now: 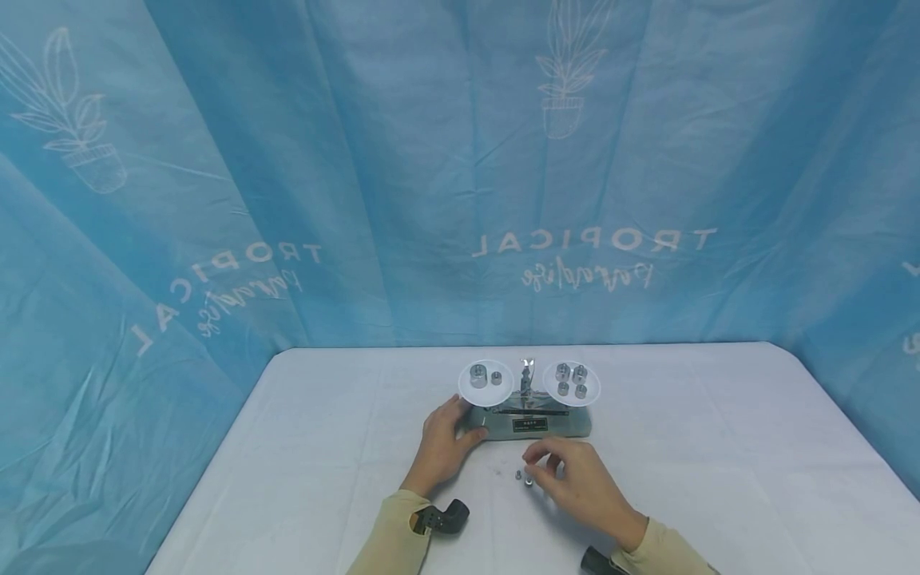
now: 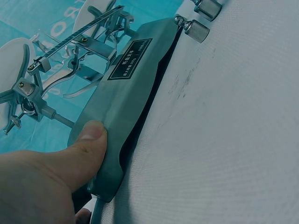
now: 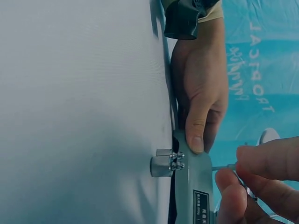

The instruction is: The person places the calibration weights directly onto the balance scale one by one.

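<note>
A grey-green balance scale stands on the white-covered table. My left hand grips the left end of its base, thumb pressed on the front face and the other fingers mostly hidden behind. In front of the scale stand two small metal weights, a smaller one and a larger one. My right hand hovers just over them, fingers bent and thumb apart from the index fingertip, with nothing showing between them. The right wrist view shows both knobbed weights beside the curved fingertips.
The scale's left pan carries two metal weights, a large one and a small one. Several weights sit on the right pan. Behind the table hangs a blue printed curtain.
</note>
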The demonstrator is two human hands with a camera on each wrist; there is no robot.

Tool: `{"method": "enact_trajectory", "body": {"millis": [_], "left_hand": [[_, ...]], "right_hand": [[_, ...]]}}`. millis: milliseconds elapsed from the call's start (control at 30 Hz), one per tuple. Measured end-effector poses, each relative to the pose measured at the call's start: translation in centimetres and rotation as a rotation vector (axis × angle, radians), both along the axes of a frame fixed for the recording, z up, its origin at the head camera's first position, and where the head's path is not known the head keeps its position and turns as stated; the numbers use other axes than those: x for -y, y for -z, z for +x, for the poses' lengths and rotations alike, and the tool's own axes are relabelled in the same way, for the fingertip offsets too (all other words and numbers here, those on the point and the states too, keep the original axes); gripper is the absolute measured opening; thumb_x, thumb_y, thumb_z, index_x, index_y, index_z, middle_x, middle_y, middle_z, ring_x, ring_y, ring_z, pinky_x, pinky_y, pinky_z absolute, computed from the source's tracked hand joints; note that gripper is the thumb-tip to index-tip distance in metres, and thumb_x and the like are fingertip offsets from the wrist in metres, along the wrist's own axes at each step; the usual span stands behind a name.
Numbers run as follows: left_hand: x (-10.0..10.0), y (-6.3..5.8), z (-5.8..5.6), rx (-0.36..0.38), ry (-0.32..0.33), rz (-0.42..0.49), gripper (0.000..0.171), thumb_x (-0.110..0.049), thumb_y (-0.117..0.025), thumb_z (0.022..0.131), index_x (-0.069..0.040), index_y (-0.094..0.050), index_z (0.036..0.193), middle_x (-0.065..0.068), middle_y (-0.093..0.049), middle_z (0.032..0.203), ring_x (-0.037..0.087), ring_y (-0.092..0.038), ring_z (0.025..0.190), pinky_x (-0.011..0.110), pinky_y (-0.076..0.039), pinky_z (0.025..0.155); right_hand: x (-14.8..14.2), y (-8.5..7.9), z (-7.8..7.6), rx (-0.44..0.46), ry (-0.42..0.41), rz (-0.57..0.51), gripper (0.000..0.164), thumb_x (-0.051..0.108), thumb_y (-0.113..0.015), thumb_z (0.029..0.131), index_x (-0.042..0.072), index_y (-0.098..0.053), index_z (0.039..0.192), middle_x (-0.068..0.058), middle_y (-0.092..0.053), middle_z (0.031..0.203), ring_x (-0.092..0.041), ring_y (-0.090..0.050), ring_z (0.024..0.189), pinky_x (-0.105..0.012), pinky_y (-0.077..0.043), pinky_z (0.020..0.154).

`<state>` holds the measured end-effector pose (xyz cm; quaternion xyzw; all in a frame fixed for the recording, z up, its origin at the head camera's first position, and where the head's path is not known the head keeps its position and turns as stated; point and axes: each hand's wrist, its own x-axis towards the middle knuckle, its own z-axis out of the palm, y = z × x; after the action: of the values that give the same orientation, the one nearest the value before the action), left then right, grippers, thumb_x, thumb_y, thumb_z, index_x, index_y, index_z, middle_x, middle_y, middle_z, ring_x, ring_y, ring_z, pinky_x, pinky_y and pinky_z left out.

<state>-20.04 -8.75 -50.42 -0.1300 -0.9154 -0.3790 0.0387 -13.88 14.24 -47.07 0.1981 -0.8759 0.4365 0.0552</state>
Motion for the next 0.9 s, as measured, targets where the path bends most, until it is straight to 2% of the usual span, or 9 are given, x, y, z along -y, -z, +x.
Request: {"method": "enact_trajectory", "body": {"millis": [267, 633, 900], "left_hand": [[0.0, 0.1, -0.1, 0.01, 0.004, 0.013, 0.061, -0.032, -0.072, 0.092, -0.007, -0.052, 0.145, 0.014, -0.051, 0.15, 0.037, -0.039, 0.143, 0.062, -0.024, 0.119], [0.0, 0.1, -0.1, 0.021, 0.001, 0.014, 0.062, -0.032, -0.072, 0.092, -0.008, -0.052, 0.146, 0.013, -0.051, 0.15, 0.036, -0.038, 0.144, 0.061, -0.023, 0.12], [0.2, 0.2, -0.1, -0.003, 0.018, 0.026, 0.062, -0.033, -0.071, 0.093, -0.005, -0.052, 0.145, 0.015, -0.052, 0.148, 0.037, -0.039, 0.143, 0.062, -0.023, 0.119]], "right_hand": [[-0.1, 0.5, -0.2, 0.121, 0.026, 0.031, 0.008, 0.012, -0.078, 0.086, 0.014, -0.074, 0.094, 0.01, -0.071, 0.087, -0.001, -0.057, 0.067, -0.021, -0.051, 0.059], [-0.4, 1.1, -0.3, 0.189, -0.002, 0.032, 0.008, 0.014, -0.077, 0.087, 0.014, -0.074, 0.094, 0.011, -0.069, 0.084, -0.002, -0.055, 0.064, -0.022, -0.05, 0.054], [-0.3, 1.2, -0.3, 0.207, 0.0, 0.051, 0.01, 0.013, -0.077, 0.084, 0.016, -0.073, 0.093, 0.013, -0.069, 0.083, -0.002, -0.053, 0.064, -0.021, -0.049, 0.056]]}}
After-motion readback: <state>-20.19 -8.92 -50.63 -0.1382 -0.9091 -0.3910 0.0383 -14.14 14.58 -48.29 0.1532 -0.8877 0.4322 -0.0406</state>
